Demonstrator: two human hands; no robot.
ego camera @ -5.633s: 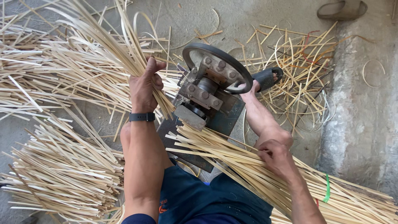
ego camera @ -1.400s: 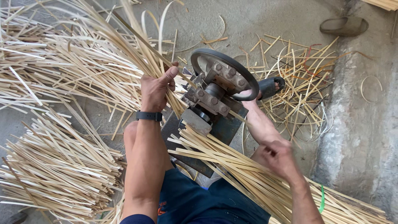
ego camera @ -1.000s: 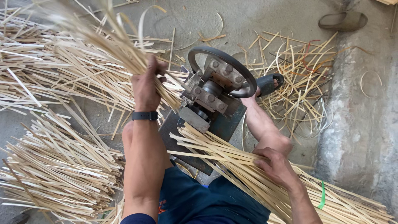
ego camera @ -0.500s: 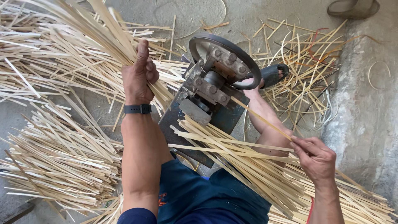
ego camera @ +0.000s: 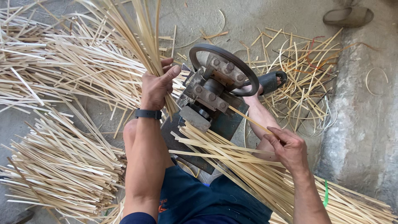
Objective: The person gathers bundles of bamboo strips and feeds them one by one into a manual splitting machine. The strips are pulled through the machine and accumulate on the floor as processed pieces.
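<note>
Both hands are busy with bamboo sticks. Right hand (ego camera: 290,147) pinches one thin strip (ego camera: 248,119) between thumb and fingers, and the strip's far end touches the metal machine (ego camera: 211,93). Under that hand lies a long bundle of strips (ego camera: 257,182) across the person's lap. Left hand (ego camera: 156,85), with a dark watch (ego camera: 147,113) on the wrist, is closed tight around a bunch of sticks (ego camera: 137,37) that fans upward. Behind the machine's round wheel (ego camera: 226,62), loose sticks (ego camera: 62,62) cover the floor. Far off lies a sandal (ego camera: 348,15).
</note>
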